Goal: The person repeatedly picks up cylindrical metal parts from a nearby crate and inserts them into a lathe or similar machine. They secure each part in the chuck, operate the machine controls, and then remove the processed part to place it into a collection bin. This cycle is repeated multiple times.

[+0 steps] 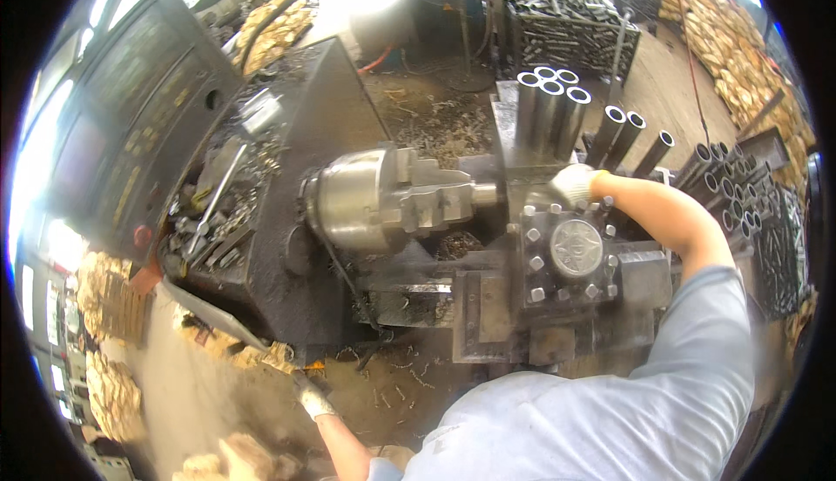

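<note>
A metal lathe lies before me, with its jawed chuck (pixel 366 200) at the centre and a short metal workpiece (pixel 484 194) projecting from the jaws. To the right of the chuck is the square tool post (pixel 567 252), ringed with bolts. My right hand (pixel 575 182), in a pale work glove, is just behind the tool post, beside the standing steel tubes (pixel 552 115); its fingers are partly hidden and blurred. Down at the lower left, my gloved left hand (pixel 312 399) is low in front of the lathe, near its front edge; its fingers are blurred, and what they touch is unclear.
More steel tubes (pixel 731 187) stand at the right. A wire basket (pixel 568 43) of metal parts is at the back. A metal bar tool (pixel 219 197) lies among chips on the headstock at left. Curled chips (pixel 398 389) litter the floor, and filled sacks (pixel 738 69) line the right.
</note>
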Motion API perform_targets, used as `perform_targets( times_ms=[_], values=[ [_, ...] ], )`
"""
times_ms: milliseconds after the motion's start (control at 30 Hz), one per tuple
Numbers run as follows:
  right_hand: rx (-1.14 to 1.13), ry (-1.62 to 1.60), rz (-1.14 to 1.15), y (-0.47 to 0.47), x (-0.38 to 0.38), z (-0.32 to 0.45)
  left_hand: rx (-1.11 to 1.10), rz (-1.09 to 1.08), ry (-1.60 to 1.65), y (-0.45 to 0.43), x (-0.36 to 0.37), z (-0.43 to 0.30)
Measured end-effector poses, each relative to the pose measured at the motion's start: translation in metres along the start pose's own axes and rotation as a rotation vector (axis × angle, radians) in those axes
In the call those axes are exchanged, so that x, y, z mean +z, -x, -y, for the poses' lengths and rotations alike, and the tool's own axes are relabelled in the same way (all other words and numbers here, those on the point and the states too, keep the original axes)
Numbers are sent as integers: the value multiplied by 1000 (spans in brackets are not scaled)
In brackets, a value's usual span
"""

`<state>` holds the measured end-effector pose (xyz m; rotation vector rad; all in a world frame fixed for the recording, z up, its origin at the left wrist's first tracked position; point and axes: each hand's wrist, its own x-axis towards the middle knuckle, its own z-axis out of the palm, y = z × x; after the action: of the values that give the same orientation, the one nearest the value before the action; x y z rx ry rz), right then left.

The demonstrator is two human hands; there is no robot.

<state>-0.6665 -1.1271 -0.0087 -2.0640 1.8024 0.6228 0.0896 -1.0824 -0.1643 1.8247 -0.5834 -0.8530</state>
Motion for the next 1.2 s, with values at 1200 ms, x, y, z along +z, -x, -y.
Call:
perform_targets(
  times_ms=[1200],
  values=[
    [-417, -1231, -256, 241, 100, 339, 359, 1115, -405, 384, 0, -5]
  ],
)
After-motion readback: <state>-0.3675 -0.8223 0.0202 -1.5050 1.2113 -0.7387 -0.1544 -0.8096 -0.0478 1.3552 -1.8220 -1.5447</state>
